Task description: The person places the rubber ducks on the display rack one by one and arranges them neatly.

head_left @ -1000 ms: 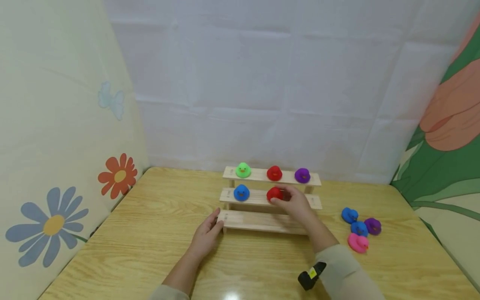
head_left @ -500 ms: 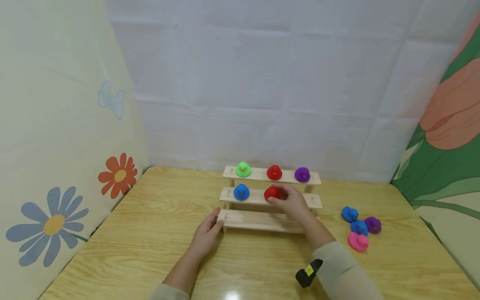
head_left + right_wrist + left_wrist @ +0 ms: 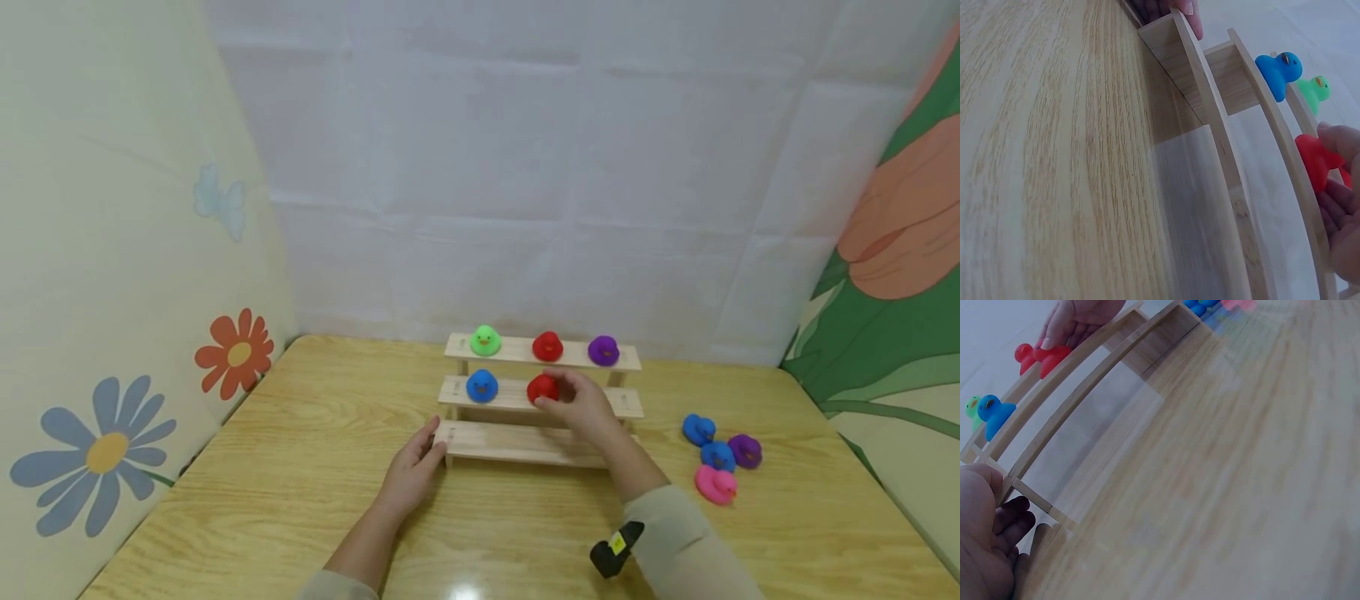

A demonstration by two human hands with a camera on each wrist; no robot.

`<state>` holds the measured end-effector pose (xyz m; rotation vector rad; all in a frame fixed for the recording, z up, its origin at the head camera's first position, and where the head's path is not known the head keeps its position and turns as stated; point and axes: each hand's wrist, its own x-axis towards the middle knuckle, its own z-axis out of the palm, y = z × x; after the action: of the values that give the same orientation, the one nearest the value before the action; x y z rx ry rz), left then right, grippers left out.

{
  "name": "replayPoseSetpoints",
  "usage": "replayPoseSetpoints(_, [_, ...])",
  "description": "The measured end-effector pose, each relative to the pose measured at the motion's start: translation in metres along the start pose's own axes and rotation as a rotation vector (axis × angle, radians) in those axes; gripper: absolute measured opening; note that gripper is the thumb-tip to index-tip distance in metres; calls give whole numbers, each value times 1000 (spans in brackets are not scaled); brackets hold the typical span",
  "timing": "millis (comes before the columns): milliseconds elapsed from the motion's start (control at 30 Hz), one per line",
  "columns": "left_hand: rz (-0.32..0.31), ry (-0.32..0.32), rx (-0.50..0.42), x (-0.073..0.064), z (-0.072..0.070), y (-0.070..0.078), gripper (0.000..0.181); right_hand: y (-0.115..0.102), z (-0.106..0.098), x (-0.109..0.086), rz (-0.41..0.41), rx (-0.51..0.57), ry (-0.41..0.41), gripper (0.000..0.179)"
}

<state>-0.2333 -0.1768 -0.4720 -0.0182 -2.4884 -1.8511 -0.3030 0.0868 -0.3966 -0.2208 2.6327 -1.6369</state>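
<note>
On the middle step of a three-tier wooden display stand [image 3: 495, 437], my right hand [image 3: 587, 410] pinches a red rubber duck [image 3: 542, 389] between thumb and fingers. In the right wrist view the red duck [image 3: 1315, 164] sits at the step's edge, partly covered by that hand [image 3: 1342, 200]. A blue duck [image 3: 482, 386] stands to its left on the same step. My left hand [image 3: 411, 471] grips the left end of the bottom step; the left wrist view shows its thumb and curled fingers [image 3: 1013, 528] at that corner. The top step bears a green duck [image 3: 485, 340], another red duck [image 3: 547, 346] and a purple duck [image 3: 603, 351].
To the right of the stand, loose ducks lie grouped on the wood-grain table [image 3: 300, 517]: two blue ones [image 3: 698, 429], a purple duck [image 3: 746, 451] and a pink duck [image 3: 716, 485]. A white cloth [image 3: 525, 167] hangs behind, with flower-patterned panels at both sides.
My right hand has shifted the red duck slightly left along the middle step, then held it there. The left hand has stayed at the stand's end.
</note>
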Motion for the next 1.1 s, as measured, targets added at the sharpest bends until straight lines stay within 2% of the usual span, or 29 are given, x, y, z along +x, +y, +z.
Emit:
replayPoseSetpoints(233, [7,-7,-8,-2,0,1,55,2,-1,-2,16,30,15,55])
replayPoseSetpoints(500, [3,3,-9,1,0,-2,55,9,-8,-10,-40,46,46,53])
replayPoseSetpoints(667, [10,-2,-4,0,-1,-2,55,15,-15,-16,-20,67,52,54])
replayPoseSetpoints(1100, [14,-7,-6,0,-1,-1,55,30,-38,-35,-30,18,118,52])
